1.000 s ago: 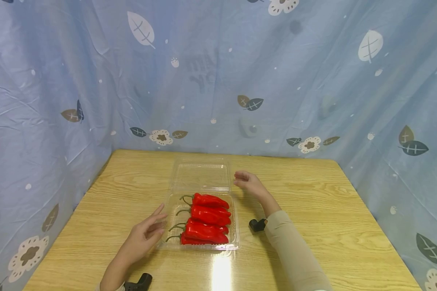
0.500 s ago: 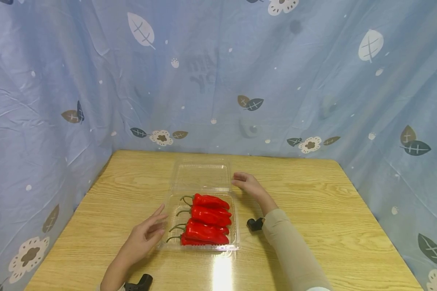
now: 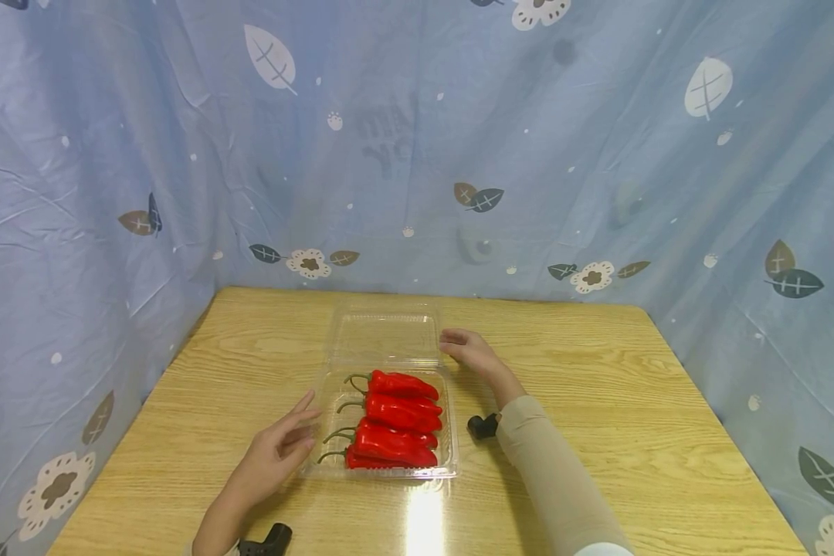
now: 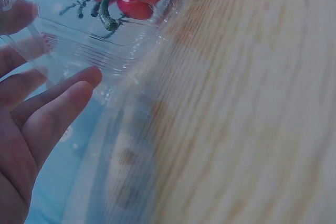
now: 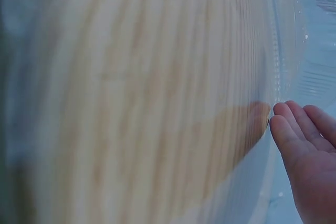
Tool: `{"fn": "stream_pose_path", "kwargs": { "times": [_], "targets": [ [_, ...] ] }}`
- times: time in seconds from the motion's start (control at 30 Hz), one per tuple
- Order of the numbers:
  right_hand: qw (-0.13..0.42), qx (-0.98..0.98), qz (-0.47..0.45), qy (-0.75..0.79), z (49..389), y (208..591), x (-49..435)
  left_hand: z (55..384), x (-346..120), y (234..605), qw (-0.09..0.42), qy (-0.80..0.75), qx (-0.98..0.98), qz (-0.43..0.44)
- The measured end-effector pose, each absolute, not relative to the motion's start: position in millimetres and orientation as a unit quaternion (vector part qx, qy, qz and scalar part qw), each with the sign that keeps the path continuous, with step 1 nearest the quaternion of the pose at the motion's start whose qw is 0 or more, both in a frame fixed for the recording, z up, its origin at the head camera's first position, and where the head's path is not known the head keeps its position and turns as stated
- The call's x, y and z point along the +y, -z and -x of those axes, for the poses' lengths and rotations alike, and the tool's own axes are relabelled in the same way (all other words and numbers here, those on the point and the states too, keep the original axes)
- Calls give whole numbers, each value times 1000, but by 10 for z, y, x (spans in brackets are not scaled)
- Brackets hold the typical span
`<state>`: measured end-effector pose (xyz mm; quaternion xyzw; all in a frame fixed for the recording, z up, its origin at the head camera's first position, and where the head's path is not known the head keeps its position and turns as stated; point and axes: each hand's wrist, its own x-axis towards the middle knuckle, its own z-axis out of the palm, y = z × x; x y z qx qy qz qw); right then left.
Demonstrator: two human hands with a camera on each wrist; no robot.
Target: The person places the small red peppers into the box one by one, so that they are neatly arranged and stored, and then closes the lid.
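Note:
A clear plastic clamshell box (image 3: 330, 417) lies unfolded on the table, holding several red peppers (image 3: 398, 413) with green stems pointing left. Its transparent lid (image 3: 387, 336) lies flat behind the tray part. My left hand (image 3: 274, 454) is at the box's left wall, fingers fairly straight and spread; in the left wrist view the fingers (image 4: 68, 93) reach the clear rim, and some show through the plastic. Beside the lid's right edge is my right hand (image 3: 474, 354), fingers extended together and holding nothing. In the right wrist view its fingertips (image 5: 281, 121) come close to the clear edge; contact cannot be told.
The wooden table (image 3: 584, 401) extends on both sides of the box. A blue patterned curtain (image 3: 417, 154) hangs behind it and along both sides. Black wrist-worn devices sit at the left wrist (image 3: 267, 540) and the right wrist (image 3: 483, 426).
My right hand has shifted slightly left, closer to the lid's right edge. The left hand, box and peppers look unmoved.

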<state>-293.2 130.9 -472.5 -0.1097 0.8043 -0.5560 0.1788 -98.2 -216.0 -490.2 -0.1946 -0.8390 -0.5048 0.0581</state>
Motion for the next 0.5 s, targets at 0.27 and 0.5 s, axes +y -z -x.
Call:
{"fn": "stream_pose_path", "kwargs": {
  "times": [0.27, 0.5],
  "targets": [
    [170, 793, 109, 575, 2904, 4697, 1275, 983, -2161, 4893, 56, 501, -842, 191],
    [160, 782, 112, 592, 2882, 4685, 1275, 988, -2167, 4914, 55, 501, -841, 195]
  ]
}}
